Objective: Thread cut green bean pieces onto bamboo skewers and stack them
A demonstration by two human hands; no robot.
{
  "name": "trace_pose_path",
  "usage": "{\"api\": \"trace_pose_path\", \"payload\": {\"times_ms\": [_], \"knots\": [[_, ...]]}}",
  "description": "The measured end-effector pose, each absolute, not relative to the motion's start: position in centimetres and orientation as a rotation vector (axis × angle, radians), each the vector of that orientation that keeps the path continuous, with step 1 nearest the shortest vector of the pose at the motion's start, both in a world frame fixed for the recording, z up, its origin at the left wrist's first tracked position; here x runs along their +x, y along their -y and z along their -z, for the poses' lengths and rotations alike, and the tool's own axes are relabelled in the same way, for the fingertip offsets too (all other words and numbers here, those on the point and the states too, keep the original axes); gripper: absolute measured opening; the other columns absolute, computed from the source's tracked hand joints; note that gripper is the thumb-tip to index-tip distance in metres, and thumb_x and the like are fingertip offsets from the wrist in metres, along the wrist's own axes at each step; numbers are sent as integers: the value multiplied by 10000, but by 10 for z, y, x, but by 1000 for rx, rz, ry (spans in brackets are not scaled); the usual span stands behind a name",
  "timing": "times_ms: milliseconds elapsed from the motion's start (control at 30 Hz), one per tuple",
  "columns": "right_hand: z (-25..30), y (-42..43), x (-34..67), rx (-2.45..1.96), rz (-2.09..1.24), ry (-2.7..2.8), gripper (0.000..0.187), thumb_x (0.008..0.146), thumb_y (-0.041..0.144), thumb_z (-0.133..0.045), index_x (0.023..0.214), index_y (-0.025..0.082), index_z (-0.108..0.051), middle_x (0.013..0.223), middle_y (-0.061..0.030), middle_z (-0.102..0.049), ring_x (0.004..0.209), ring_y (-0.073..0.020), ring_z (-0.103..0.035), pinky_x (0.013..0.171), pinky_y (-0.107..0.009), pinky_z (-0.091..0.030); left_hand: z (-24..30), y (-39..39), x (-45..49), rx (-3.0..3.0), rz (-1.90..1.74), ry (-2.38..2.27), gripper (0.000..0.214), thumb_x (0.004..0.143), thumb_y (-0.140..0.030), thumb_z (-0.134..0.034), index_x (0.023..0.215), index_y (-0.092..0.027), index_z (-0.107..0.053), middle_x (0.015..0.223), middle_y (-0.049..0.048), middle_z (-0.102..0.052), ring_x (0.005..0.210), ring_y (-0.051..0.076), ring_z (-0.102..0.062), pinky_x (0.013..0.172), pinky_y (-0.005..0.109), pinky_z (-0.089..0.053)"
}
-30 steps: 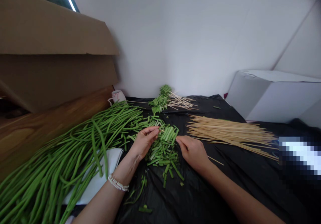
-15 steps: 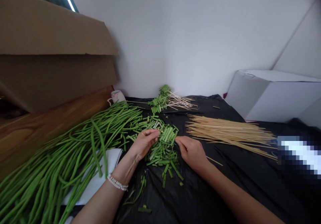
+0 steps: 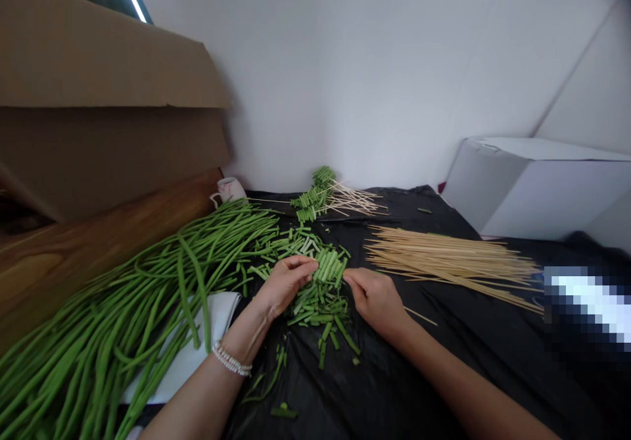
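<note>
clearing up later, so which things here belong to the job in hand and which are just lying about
Seemingly in use:
left hand and right hand, at a row of cut pieces
long green beans
wooden sticks
loaded sticks behind

Apparently just lying about:
mug
cardboard box
white box

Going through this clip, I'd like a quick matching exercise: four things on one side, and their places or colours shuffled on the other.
Things
1. Left hand
2. Long beans
3. Mug
4. Bundle of sticks

Places or colours
A. Whitish with reddish marks, near the wall
B. At the left end of a row of cut green pieces
C. Straw-coloured, lying on the black sheet in front of the white box
D. Green, heaped partly over a flat white item

Pairs: 1-B; 2-D; 3-A; 4-C
</note>
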State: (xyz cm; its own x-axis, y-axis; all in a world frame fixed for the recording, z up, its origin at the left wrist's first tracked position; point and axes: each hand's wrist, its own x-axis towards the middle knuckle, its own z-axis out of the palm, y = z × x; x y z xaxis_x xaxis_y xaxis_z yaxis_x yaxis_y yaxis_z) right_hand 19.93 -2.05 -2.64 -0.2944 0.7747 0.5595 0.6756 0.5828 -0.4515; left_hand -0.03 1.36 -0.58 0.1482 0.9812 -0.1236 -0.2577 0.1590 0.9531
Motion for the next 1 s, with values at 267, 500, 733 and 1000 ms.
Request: {"api": "trace_pose_path", "payload": {"times_ms": [267, 500, 733, 1000], "knots": [[23, 10, 213, -1226, -61, 1837, 244, 918, 238, -427, 938, 202, -667, 857, -41, -716, 781, -170, -657, 729, -263, -457, 6, -14, 1, 1513, -1163, -1171, 193, 714, -333, -725, 804, -163, -728, 777, 52, -688, 699, 158, -581, 674, 266, -425], [20, 10, 213, -1229, -72, 1844, 244, 913, 243, -435, 936, 207, -674, 886, -45, -722, 803, -180, -662, 749, -279, -470, 14, -14, -4, 2437, -857, -1187, 155, 811, -213, -614, 893, -252, -740, 888, 56, -698, 877, 225, -557, 860, 358, -362], [21, 12, 211, -1229, -101, 1845, 254, 914, 240, -422, 952, 210, -672, 908, -50, -721, 823, -181, -664, 769, -283, -480, 14, -14, -6, 2569, -731, -1182, 137, 821, -189, -584, 831, -227, -716, 791, 52, -643, 806, 214, -522, 874, 376, -341], [19, 11, 210, -1214, -110, 1805, 239, 910, 245, -441, 934, 203, -675, 848, -40, -722, 772, -175, -667, 729, -272, -478, 11, -12, -3, 2373, -947, -1271, 117, 828, -178, -565, 849, -210, -676, 816, 48, -652, 819, 213, -540, 839, 348, -364]]}}
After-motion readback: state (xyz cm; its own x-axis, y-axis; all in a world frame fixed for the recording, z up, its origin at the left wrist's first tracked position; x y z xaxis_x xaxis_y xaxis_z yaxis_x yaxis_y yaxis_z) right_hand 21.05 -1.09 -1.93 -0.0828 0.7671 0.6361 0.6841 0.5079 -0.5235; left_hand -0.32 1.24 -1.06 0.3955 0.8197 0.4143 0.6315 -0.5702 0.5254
